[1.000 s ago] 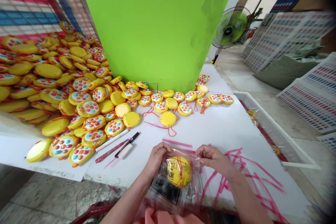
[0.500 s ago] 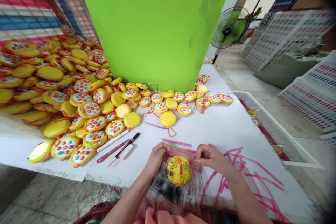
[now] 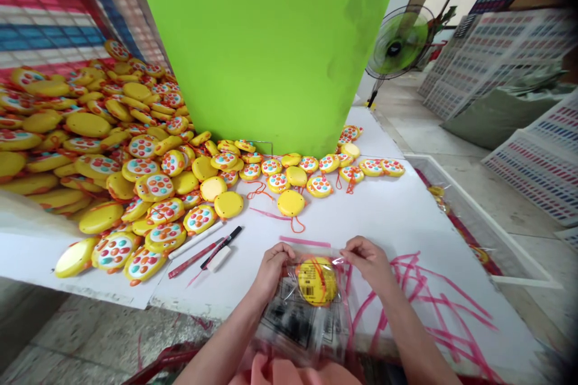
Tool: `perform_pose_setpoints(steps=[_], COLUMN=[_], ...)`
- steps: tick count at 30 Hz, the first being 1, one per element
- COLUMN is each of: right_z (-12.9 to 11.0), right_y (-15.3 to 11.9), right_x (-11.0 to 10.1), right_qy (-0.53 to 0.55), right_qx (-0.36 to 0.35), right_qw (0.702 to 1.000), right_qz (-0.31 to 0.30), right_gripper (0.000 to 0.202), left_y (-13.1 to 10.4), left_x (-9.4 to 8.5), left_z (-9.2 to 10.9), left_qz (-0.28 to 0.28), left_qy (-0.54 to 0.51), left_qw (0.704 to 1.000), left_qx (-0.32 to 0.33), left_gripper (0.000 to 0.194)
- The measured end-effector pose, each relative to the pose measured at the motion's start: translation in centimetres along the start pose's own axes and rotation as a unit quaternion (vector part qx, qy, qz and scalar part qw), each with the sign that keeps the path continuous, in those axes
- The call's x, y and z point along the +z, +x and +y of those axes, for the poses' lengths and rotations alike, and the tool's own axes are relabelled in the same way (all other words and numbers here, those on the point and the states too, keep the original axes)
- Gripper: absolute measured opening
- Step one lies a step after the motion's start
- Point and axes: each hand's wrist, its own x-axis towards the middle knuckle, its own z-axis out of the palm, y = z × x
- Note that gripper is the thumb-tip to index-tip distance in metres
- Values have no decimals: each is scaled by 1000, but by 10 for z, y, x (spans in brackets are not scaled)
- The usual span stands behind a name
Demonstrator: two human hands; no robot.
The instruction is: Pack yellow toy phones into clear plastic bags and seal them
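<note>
A clear plastic bag [image 3: 289, 313] with black print lies at the table's front edge, over other bags. Inside its upper part is a round yellow toy [image 3: 317, 281] with an orange cord across it. My left hand [image 3: 274, 267] pinches the bag's top left corner. At the top right corner, my right hand [image 3: 365, 257] pinches the plastic between thumb and fingers. Beyond the hands, a yellow toy [image 3: 291, 203] with an orange loop lies on the white table. Black and red markers [image 3: 221, 248] lie left of my left hand.
A large heap of yellow toys [image 3: 90, 124] fills the left side. Behind stands a tall green panel [image 3: 271, 48]. A white-framed crate [image 3: 519, 281] is low on the right. Beyond are a fan [image 3: 395, 48] and a green sack [image 3: 492, 117].
My right hand has moved slightly up and to the right. The bag's top is stretched straighter between my hands, and the toy inside sits a little higher and further right.
</note>
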Motion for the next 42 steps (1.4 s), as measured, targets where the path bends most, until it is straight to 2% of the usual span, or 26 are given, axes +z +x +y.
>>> perform_pose_setpoints(steps=[5,7,11,14,18,23,31,38,42], right_z=[-8,-11,-13,-12,-14,-19,-22,-24,-21], right_y=[4,6,8,8,8,7,5,5,5], right_x=[-10,-12,-2,7,9,8,13,12,10], right_qy=[21,22,-2,-54,-100,-120,-132,-118,-115], right_qx=[21,35,66,58,43,39,12,1,19], right_qw=[999,999,997,990,981,981,984,981,983], right_qz=[39,34,-43,-116,-159,-145,-116,-153,-145], right_gripper=[23,28,34,32,36,43,42,40,42], left_y=[2,2,1,1,1,2,1,2,2], left_x=[-2,-2,-3,-3,-3,-3,-2,-5,-6], left_z=[0,-1,-2,-2,-2,-4,-3,-5,-6], left_qz=[-4,-10,-20,-24,-18,-21,-16,-21,-31], left_qy=[-11,-15,-23,-25,-23,-24,-30,-24,-23], left_qw=[1000,1000,1000,999,1000,999,999,999,999], left_qx=[-1,-1,0,2,11,16,23,24,21], left_gripper=[4,3,3,3,3,3,5,4,3])
